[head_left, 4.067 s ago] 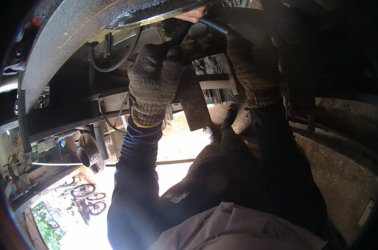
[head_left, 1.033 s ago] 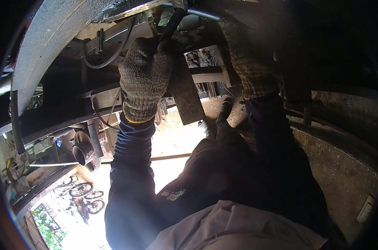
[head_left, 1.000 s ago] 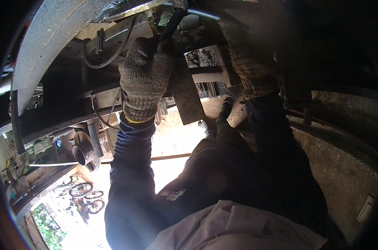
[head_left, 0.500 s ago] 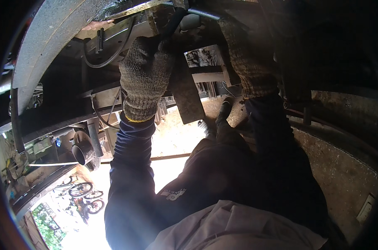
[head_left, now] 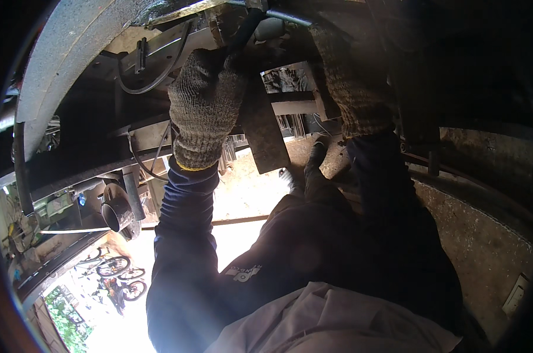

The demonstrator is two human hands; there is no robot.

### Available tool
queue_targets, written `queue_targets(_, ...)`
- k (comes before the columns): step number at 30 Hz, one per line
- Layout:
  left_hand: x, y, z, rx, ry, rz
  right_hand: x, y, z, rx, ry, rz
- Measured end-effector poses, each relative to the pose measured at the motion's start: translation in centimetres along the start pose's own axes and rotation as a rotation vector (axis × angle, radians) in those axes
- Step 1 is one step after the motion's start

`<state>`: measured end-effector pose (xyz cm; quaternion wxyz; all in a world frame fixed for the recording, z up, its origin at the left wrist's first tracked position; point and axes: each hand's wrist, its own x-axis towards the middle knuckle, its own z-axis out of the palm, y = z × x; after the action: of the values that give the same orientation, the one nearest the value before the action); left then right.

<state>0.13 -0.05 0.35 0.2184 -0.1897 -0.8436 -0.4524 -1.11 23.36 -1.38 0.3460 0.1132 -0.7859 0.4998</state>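
Note:
My left hand (head_left: 205, 106), in a worn grey knit glove with a yellow cuff edge, is closed around a black handle (head_left: 246, 28) that slants up toward the top of the picture. There the handle meets a bare metal rod (head_left: 287, 17) running left to right. My right hand (head_left: 352, 88), gloved the same way, is raised in deep shadow at the rod's right end and looks closed on it; its fingertips are hidden. Between my forearms hangs a flat dark metal plate (head_left: 265, 138). A short grey cylinder (head_left: 269, 30) lies just below the rod.
Vehicle-like underside parts surround my hands. A curved grey panel (head_left: 72, 56) arches at upper left, with a looped hose (head_left: 143, 93) beside it. An open pipe end (head_left: 118, 215) sticks out at left. Bicycles (head_left: 116, 273) stand in bright light beyond. A stained wall (head_left: 455, 235) is at right.
Both hands keep nearly the same places and grips. The view has shifted very slightly. A pinkish patch behind the frame at upper left no longer shows.

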Motion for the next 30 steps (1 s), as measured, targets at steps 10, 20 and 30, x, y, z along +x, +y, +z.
queue_targets(10, 0.1, 0.0, 0.0, -0.001, -0.008, -0.034, -0.2, -0.3, 0.2, -0.008, 0.053, 0.04)
queue_targets(20, -0.3, -0.2, -0.3, -0.012, -0.017, -0.053, 0.1, -2.2, -0.3, -0.041, -0.028, 0.159)
queue_targets(30, -0.2, -0.2, -0.3, 0.003, -0.045, -0.032, 0.1, 0.8, -0.1, -0.049, 0.002, -0.076)
